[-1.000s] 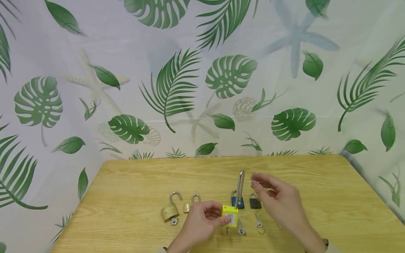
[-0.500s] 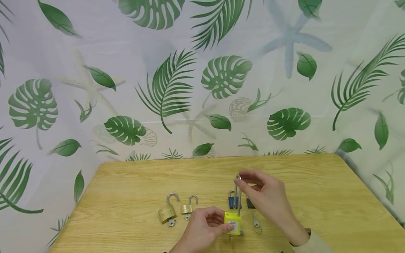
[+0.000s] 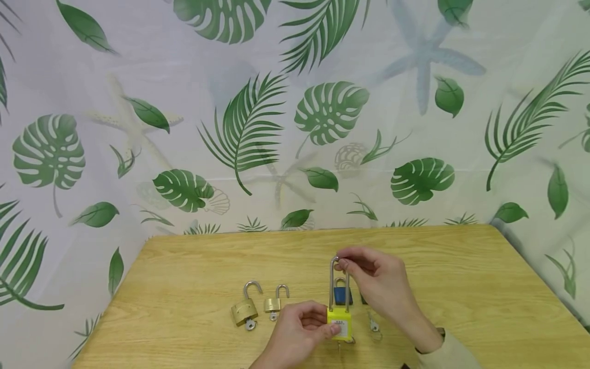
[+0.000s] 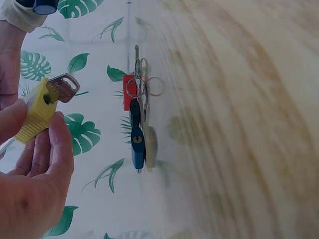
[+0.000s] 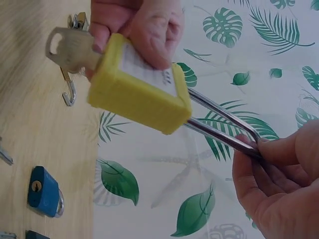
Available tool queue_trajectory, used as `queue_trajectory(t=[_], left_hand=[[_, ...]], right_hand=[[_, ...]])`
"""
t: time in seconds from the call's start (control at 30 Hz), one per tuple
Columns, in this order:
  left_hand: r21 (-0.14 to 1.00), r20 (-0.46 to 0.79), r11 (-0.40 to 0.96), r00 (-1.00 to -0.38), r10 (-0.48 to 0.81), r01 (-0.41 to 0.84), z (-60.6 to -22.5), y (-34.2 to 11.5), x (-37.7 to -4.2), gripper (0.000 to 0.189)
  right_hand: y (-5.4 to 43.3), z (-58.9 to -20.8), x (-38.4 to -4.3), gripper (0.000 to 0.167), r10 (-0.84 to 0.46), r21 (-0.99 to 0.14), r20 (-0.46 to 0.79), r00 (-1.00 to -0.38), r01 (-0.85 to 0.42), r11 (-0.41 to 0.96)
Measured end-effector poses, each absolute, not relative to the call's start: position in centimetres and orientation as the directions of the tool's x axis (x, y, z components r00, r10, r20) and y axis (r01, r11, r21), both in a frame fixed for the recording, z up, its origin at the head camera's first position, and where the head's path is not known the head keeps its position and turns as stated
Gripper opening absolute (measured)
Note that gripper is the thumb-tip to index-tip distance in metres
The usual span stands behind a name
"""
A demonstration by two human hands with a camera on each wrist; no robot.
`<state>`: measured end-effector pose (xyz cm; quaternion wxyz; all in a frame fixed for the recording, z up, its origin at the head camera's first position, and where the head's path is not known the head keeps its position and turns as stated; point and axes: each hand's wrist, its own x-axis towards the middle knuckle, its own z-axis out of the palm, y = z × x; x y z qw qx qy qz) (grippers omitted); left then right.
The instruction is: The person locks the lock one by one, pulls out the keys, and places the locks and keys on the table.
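A yellow padlock (image 3: 338, 325) with a long steel shackle is held above the table. My left hand (image 3: 297, 333) grips its body, thumb on the white label. With thumb and fingers my right hand (image 3: 384, 287) pinches the curved top of the shackle (image 3: 331, 284). Both shackle legs run down to the top of the body. In the right wrist view a key (image 5: 75, 50) sticks out of the padlock's bottom. The same key end shows in the left wrist view, beyond my left fingers (image 4: 61, 144).
On the table's left lie a large brass padlock (image 3: 244, 312) with its shackle swung open and a smaller brass padlock (image 3: 272, 305), each with a key. A blue padlock (image 3: 342, 295) lies behind the yellow one. Loose keys (image 3: 373, 325) lie to the right. A leaf-patterned cloth (image 3: 276, 128) hangs behind.
My right hand has come in from the right and taken hold of the shackle's top. The shackle has turned from off to one side to standing with both legs over the body.
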<state>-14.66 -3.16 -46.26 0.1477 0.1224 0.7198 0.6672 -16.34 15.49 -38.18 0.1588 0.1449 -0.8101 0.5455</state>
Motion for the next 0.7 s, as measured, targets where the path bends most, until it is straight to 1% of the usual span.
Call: queue_trajectory(t=[0.13, 0.33, 0.47, 0.6, 0.7], left_hand=[[0.997, -0.019, 0.073, -0.933, 0.359, 0.007, -46.1, -3.4, -14.7, 0.024], [0.993, -0.008, 0.112, -0.935, 0.355, 0.034, -46.1, -3.9, -14.9, 0.027], [0.989, -0.013, 0.144, -0.942, 0.335, 0.037, -46.0, -4.3, -15.0, 0.032], [0.991, -0.017, 0.131, -0.942, 0.335, 0.029, -46.0, -4.6, -15.0, 0.035], [0.994, -0.009, 0.109, -0.942, 0.334, 0.029, -45.8, -5.0, -15.3, 0.036]], right_hand=[[15.2, -38.4, -16.3, 0.012, -0.078, -0.861, 0.367, -0.927, -0.37, 0.35], [14.7, -38.6, -16.4, 0.012, -0.09, -0.86, 0.372, -0.924, -0.379, 0.341], [14.5, -38.6, -16.3, 0.018, -0.109, -0.867, 0.351, -0.93, -0.366, 0.339], [14.5, -38.8, -16.0, 0.027, -0.121, -0.877, 0.327, -0.937, -0.349, 0.332], [14.8, -39.1, -15.7, 0.027, -0.12, -0.883, 0.3, -0.946, -0.323, 0.341]])
